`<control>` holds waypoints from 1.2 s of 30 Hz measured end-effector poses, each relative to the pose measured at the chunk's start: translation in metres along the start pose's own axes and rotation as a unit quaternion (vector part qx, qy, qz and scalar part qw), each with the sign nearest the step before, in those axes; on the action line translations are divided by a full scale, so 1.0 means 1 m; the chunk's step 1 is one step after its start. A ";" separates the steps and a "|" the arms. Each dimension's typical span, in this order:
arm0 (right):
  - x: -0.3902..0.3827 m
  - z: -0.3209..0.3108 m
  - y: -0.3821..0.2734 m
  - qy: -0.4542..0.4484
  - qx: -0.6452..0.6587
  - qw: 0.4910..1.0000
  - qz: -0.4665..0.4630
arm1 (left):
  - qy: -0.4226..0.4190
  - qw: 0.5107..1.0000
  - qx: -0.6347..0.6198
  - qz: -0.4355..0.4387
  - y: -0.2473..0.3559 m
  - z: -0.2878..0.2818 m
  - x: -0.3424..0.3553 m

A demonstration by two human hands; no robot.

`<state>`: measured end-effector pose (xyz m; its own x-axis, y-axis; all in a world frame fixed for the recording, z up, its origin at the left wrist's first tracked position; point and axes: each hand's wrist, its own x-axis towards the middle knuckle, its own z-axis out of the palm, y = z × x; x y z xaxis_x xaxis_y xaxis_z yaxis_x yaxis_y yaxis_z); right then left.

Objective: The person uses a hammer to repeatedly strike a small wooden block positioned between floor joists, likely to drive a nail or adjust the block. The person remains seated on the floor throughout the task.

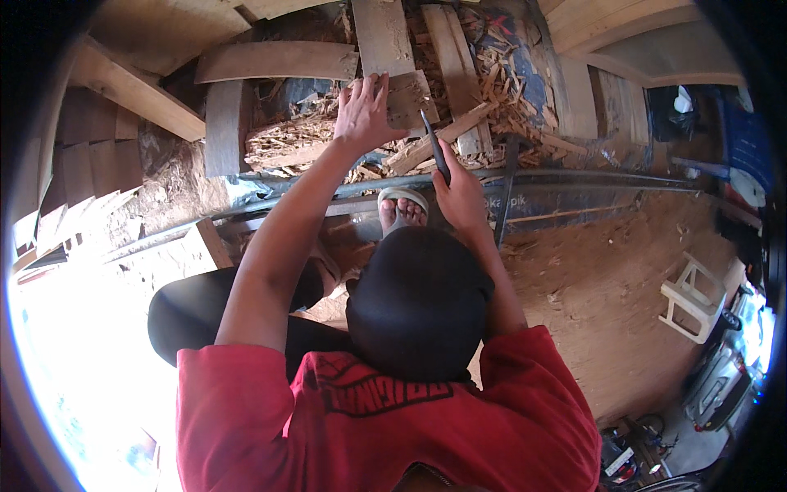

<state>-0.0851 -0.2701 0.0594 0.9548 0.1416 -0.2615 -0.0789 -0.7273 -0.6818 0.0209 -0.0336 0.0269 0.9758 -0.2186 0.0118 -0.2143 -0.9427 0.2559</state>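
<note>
My left hand (361, 111) grips the left side of a short wooden board (410, 100), with its thumb at the near edge and its fingers spread at the far side. In my right hand (461, 197) is a dark, narrow knife-like tool (434, 146), its tip pointing up and left toward the board's near right edge. Whether the tip touches the board I cannot tell. Beneath the tool, a slanting strip of wood (443, 139) lies among wood chips (287, 139).
Wooden planks (279, 61) and splintered scraps (504, 78) cover the far area. A long pipe (328, 189) runs across in front of my foot (402, 211). Stacked timber (90, 168) stands on the left. At the right are a pale plastic stool (694, 299) on brown ground and a vehicle (721, 377).
</note>
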 end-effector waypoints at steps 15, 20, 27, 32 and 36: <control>0.013 0.009 -0.018 -0.041 -0.054 0.997 0.039 | -0.016 0.999 -0.030 0.027 -0.016 0.006 0.006; 0.018 0.012 -0.021 0.034 -0.085 0.996 0.011 | -0.020 0.999 -0.030 0.006 -0.012 0.008 0.005; 0.019 0.005 -0.018 0.037 -0.077 0.996 -0.017 | -0.041 0.998 -0.042 0.006 -0.012 0.012 0.010; 0.022 0.017 -0.012 0.037 -0.002 0.999 -0.006 | -0.050 0.997 -0.058 -0.012 -0.009 0.015 0.010; 0.025 0.032 0.002 0.097 -0.028 0.995 -0.026 | -0.040 0.998 -0.043 0.004 -0.009 0.015 0.010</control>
<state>-0.0704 -0.2468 0.0298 0.9950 0.0515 -0.0861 -0.0170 -0.7591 -0.6508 0.0322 -0.0316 0.0100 0.9667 -0.2482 -0.0624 -0.2135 -0.9165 0.3383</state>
